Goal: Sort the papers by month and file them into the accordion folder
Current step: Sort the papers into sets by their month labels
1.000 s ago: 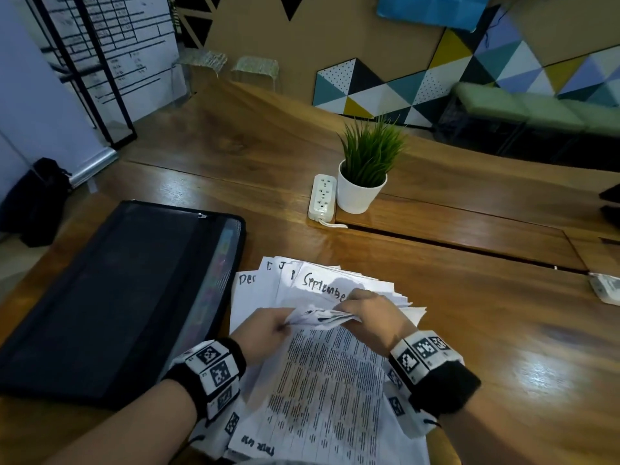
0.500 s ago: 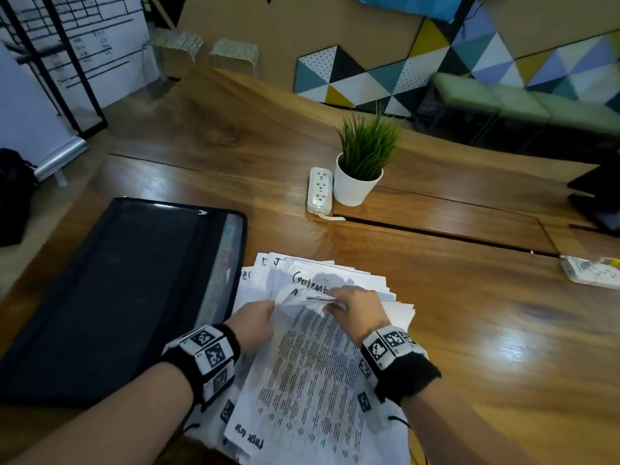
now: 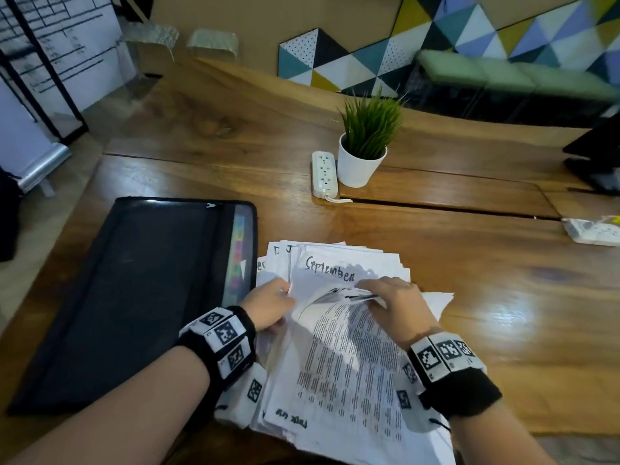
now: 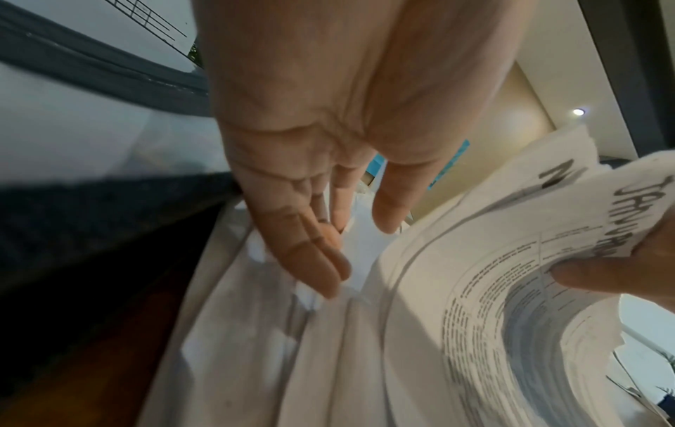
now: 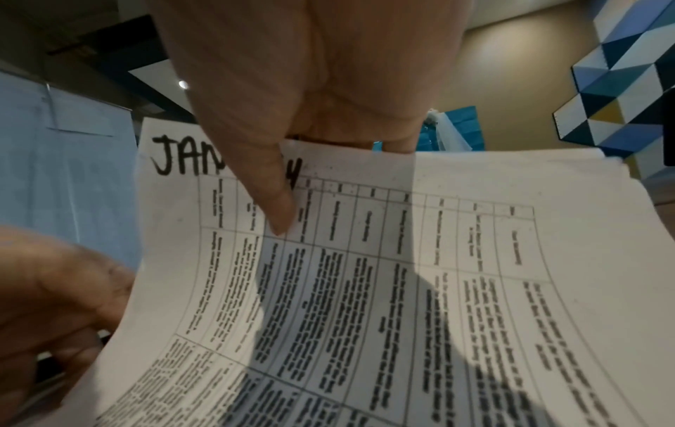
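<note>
The right hand (image 3: 396, 305) pinches the far edge of a sheet (image 5: 365, 274) headed January, thumb on top, curling it up off the stack of papers (image 3: 352, 380) on the wooden table (image 3: 503, 313); the left hand (image 3: 268, 305), fingers straight and loose, rests on the stack's left side; the black folder (image 3: 134, 297) lies just left, touching the papers.

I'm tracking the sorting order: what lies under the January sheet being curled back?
Beneath the January sheet, pinched by the right hand, a page headed September shows. More papers fan below; their month headings are mostly covered.
</note>
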`<action>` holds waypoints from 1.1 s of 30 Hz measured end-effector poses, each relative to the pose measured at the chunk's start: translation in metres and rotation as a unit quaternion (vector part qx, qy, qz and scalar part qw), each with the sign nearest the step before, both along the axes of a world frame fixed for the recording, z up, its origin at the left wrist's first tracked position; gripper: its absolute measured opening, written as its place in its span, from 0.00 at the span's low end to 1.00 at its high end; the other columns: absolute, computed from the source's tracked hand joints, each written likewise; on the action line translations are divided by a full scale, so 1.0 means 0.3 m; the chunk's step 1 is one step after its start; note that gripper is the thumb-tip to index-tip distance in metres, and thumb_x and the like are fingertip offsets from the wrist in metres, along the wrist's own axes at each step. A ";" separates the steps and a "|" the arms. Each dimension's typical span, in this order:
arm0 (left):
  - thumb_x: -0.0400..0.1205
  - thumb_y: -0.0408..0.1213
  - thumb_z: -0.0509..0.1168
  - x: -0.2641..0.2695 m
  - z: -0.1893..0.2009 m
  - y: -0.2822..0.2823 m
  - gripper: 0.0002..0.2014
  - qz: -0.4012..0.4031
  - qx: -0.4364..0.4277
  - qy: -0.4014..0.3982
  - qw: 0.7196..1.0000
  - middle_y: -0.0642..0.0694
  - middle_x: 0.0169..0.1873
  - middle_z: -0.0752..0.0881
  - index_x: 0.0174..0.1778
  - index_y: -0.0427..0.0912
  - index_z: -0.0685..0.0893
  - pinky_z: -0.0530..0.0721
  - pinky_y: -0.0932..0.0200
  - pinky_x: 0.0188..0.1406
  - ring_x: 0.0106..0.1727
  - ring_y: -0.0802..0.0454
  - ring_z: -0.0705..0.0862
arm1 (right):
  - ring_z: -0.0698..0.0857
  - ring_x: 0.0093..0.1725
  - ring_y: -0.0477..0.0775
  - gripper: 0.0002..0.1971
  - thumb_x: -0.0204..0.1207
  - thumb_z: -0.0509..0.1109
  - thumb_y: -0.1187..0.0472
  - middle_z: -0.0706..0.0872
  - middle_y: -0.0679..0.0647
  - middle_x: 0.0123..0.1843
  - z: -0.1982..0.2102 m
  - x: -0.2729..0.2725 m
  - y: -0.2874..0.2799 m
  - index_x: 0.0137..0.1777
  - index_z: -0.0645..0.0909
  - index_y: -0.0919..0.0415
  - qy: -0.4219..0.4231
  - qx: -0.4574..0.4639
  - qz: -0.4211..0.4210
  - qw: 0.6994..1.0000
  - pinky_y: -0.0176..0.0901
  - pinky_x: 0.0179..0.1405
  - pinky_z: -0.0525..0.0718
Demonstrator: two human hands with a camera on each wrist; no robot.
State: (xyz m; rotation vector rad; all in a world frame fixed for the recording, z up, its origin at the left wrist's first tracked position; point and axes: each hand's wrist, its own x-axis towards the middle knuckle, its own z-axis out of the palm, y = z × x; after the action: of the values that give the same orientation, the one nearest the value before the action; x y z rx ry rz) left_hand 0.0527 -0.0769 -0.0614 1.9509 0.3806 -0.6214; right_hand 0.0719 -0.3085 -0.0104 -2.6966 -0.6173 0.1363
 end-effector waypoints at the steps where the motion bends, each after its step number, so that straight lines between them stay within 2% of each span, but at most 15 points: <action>1: 0.83 0.36 0.61 0.001 -0.002 -0.002 0.07 0.000 0.011 -0.009 1.000 0.42 0.38 0.80 0.55 0.39 0.77 0.82 0.53 0.34 0.32 0.46 0.81 | 0.86 0.49 0.59 0.16 0.69 0.71 0.70 0.90 0.53 0.47 -0.008 -0.014 -0.002 0.55 0.87 0.55 -0.005 0.013 0.010 1.000 0.57 0.56 0.79; 3: 0.82 0.35 0.63 0.004 -0.002 -0.003 0.04 0.012 0.043 -0.039 0.998 0.46 0.41 0.82 0.52 0.43 0.79 0.84 0.54 0.37 0.34 0.48 0.81 | 0.87 0.45 0.58 0.16 0.64 0.74 0.72 0.90 0.52 0.44 -0.033 -0.042 -0.002 0.50 0.88 0.56 -0.010 0.013 0.029 0.999 0.59 0.52 0.82; 6: 0.81 0.36 0.65 0.021 -0.010 -0.007 0.03 0.006 0.083 -0.087 0.993 0.49 0.49 0.84 0.49 0.47 0.80 0.83 0.56 0.44 0.41 0.51 0.82 | 0.87 0.45 0.57 0.15 0.64 0.75 0.72 0.89 0.51 0.43 -0.055 -0.069 0.002 0.48 0.89 0.55 -0.014 0.012 0.022 1.000 0.57 0.50 0.83; 8: 0.80 0.37 0.66 0.035 -0.007 -0.017 0.05 -0.004 0.096 -0.094 0.991 0.49 0.53 0.84 0.51 0.47 0.80 0.79 0.60 0.49 0.49 0.51 0.82 | 0.86 0.45 0.58 0.16 0.63 0.75 0.73 0.89 0.51 0.44 -0.067 -0.074 -0.002 0.47 0.88 0.55 -0.008 0.022 0.023 0.999 0.57 0.48 0.84; 10: 0.80 0.38 0.67 0.053 -0.005 -0.034 0.08 -0.016 0.115 -0.096 0.989 0.46 0.53 0.84 0.54 0.44 0.78 0.79 0.57 0.52 0.54 0.48 0.83 | 0.86 0.45 0.58 0.16 0.63 0.74 0.74 0.89 0.51 0.45 -0.073 -0.064 -0.008 0.47 0.88 0.55 0.006 0.031 0.029 0.999 0.57 0.47 0.84; 12: 0.79 0.41 0.68 0.064 -0.002 -0.050 0.10 -0.025 0.141 -0.096 0.985 0.46 0.47 0.84 0.52 0.43 0.77 0.80 0.56 0.48 0.49 0.48 0.83 | 0.87 0.46 0.58 0.16 0.64 0.73 0.74 0.89 0.52 0.46 -0.068 -0.049 -0.010 0.48 0.88 0.56 0.019 0.035 0.041 0.998 0.57 0.48 0.84; 15: 0.77 0.40 0.68 0.067 -0.008 -0.065 0.08 -0.039 0.194 -0.091 0.976 0.49 0.38 0.79 0.44 0.45 0.73 0.72 0.60 0.33 0.37 0.53 0.76 | 0.87 0.46 0.58 0.14 0.66 0.71 0.72 0.90 0.52 0.44 -0.054 -0.036 -0.014 0.48 0.88 0.55 0.040 0.029 0.052 0.997 0.56 0.50 0.83; 18: 0.75 0.35 0.65 0.065 -0.020 -0.076 0.06 -0.040 0.217 -0.083 0.972 0.48 0.34 0.76 0.40 0.44 0.73 0.72 0.58 0.33 0.33 0.53 0.72 | 0.86 0.44 0.59 0.13 0.68 0.70 0.70 0.90 0.51 0.41 -0.027 -0.034 -0.025 0.47 0.88 0.53 0.030 -0.005 0.047 0.998 0.53 0.49 0.82; 20: 0.74 0.34 0.63 0.059 -0.024 -0.081 0.05 -0.028 0.211 -0.089 0.973 0.48 0.33 0.75 0.38 0.44 0.72 0.70 0.57 0.32 0.32 0.53 0.71 | 0.86 0.40 0.59 0.13 0.66 0.71 0.71 0.89 0.50 0.36 -0.009 -0.024 -0.042 0.44 0.88 0.52 -0.014 -0.038 0.030 0.999 0.50 0.45 0.79; 22: 0.75 0.34 0.62 0.049 -0.025 -0.076 0.04 0.012 0.185 -0.108 0.977 0.48 0.32 0.77 0.37 0.45 0.73 0.70 0.57 0.32 0.33 0.52 0.73 | 0.86 0.42 0.59 0.13 0.67 0.70 0.71 0.88 0.50 0.37 0.003 -0.005 -0.060 0.45 0.88 0.52 -0.021 -0.058 0.013 0.998 0.49 0.46 0.75; 26: 0.75 0.34 0.65 0.028 -0.020 -0.057 0.05 0.098 0.112 -0.154 0.977 0.49 0.33 0.85 0.35 0.47 0.79 0.80 0.56 0.40 0.39 0.49 0.83 | 0.86 0.49 0.58 0.14 0.70 0.69 0.71 0.87 0.52 0.51 0.010 0.022 -0.085 0.51 0.88 0.56 0.029 -0.019 0.023 0.999 0.44 0.50 0.81; 28: 0.75 0.32 0.67 0.018 -0.012 -0.053 0.06 0.112 0.079 -0.166 0.977 0.49 0.34 0.86 0.34 0.47 0.81 0.82 0.55 0.44 0.41 0.51 0.84 | 0.86 0.50 0.58 0.13 0.69 0.71 0.71 0.84 0.54 0.56 0.004 0.016 -0.085 0.52 0.88 0.59 0.044 -0.004 0.029 0.999 0.40 0.50 0.80; 30: 0.74 0.31 0.69 0.010 -0.005 -0.048 0.07 0.101 0.042 -0.175 0.979 0.49 0.35 0.86 0.34 0.47 0.82 0.82 0.55 0.44 0.41 0.51 0.84 | 0.85 0.54 0.59 0.13 0.67 0.73 0.72 0.82 0.56 0.61 -0.009 0.001 -0.080 0.51 0.88 0.61 0.054 0.012 0.037 0.998 0.39 0.54 0.78; 33: 0.75 0.28 0.69 -0.009 -0.002 -0.042 0.09 0.031 -0.011 -0.169 0.985 0.51 0.37 0.86 0.36 0.48 0.83 0.82 0.60 0.48 0.42 0.55 0.84 | 0.82 0.62 0.60 0.15 0.64 0.74 0.75 0.80 0.58 0.67 -0.020 -0.021 -0.069 0.49 0.88 0.60 0.042 0.020 0.059 0.997 0.42 0.61 0.75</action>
State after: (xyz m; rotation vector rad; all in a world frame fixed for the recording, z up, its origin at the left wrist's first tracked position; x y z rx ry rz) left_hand 0.0501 -0.0893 -0.0621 1.9718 0.2185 -0.2455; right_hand 0.0656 -0.3292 -0.0164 -2.6008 -0.7468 0.2639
